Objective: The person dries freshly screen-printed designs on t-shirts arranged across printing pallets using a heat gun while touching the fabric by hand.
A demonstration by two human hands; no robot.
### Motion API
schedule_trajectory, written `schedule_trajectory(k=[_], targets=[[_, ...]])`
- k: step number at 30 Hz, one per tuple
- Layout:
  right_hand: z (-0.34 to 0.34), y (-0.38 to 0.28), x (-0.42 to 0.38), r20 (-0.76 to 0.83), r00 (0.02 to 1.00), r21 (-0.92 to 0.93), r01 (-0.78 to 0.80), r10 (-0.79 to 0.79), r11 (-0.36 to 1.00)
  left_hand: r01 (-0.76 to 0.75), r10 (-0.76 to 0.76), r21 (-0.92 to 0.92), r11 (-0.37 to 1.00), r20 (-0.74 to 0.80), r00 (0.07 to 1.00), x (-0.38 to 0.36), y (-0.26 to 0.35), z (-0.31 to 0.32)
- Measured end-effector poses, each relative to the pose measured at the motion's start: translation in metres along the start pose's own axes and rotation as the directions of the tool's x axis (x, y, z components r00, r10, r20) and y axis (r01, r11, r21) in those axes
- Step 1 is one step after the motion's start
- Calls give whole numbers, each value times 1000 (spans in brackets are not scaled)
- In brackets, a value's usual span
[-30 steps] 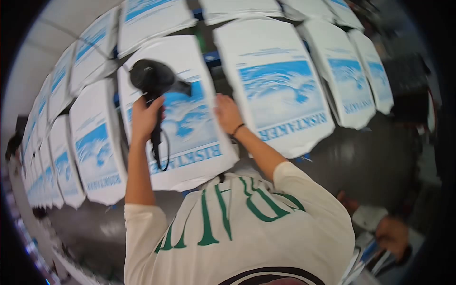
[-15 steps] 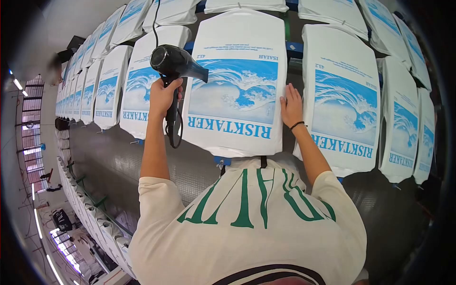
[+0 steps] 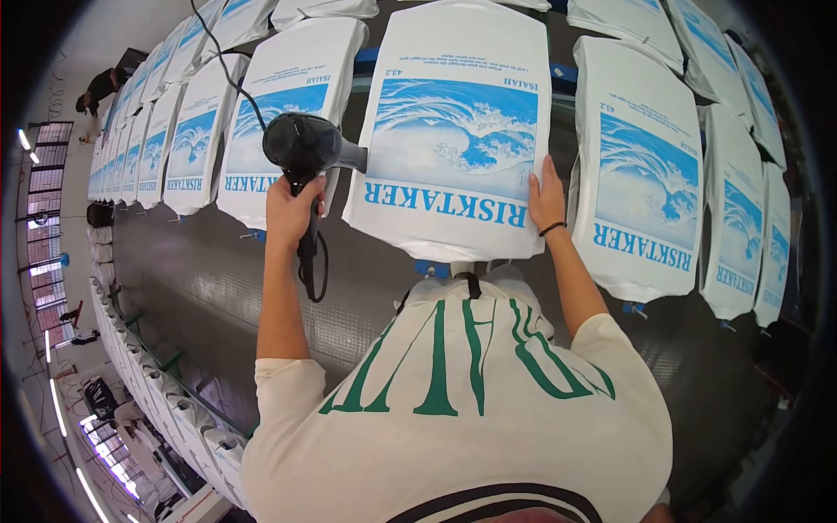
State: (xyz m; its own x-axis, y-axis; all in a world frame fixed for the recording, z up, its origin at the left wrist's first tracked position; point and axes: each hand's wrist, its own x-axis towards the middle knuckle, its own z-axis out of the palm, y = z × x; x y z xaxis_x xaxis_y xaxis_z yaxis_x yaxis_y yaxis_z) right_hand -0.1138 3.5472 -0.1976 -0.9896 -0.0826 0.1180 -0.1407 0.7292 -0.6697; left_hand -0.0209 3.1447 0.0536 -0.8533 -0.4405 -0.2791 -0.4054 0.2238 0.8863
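My left hand (image 3: 292, 209) is wrapped round the handle of a black hair dryer (image 3: 301, 144), whose nozzle points right at the near shirt's left edge. The middle white shirt (image 3: 445, 209) is stretched over a board in front of me, bearing a blue wave print and the upside-down word RISKTAKER. Against this shirt's right edge rests my right hand (image 3: 547, 193), fingers extended and holding nothing. A dark band circles that wrist. The dryer's cord (image 3: 228, 74) runs up and away to the left.
More boards with the same printed shirts stand in rows, including one shirt (image 3: 645, 174) close on the right and another (image 3: 277, 113) on the left. A grey floor (image 3: 200, 270) lies below. Another person (image 3: 100, 91) is bent over at the far left.
The hair dryer in my left hand has moved left and slightly down, its nozzle now at the shirt's edge instead of over the print. My right hand stays along the right edge.
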Motion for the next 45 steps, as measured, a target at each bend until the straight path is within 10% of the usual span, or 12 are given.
schedule_trajectory(k=[20, 32, 45], targets=[[-25, -12, -68, -215, 975, -67, 50, -63, 997, -11, -2, 20, 1000, 562, 827, -71, 33, 134], [-44, -14, -11, -144, 973, -85, 168, -179, 982, -335, 292, 68, 940, 350, 890, 85, 109, 243], [-39, 21, 95, -58, 971, -29, 229, -230, 973, -198, 181, 105, 975, 154, 971, 127, 129, 239]])
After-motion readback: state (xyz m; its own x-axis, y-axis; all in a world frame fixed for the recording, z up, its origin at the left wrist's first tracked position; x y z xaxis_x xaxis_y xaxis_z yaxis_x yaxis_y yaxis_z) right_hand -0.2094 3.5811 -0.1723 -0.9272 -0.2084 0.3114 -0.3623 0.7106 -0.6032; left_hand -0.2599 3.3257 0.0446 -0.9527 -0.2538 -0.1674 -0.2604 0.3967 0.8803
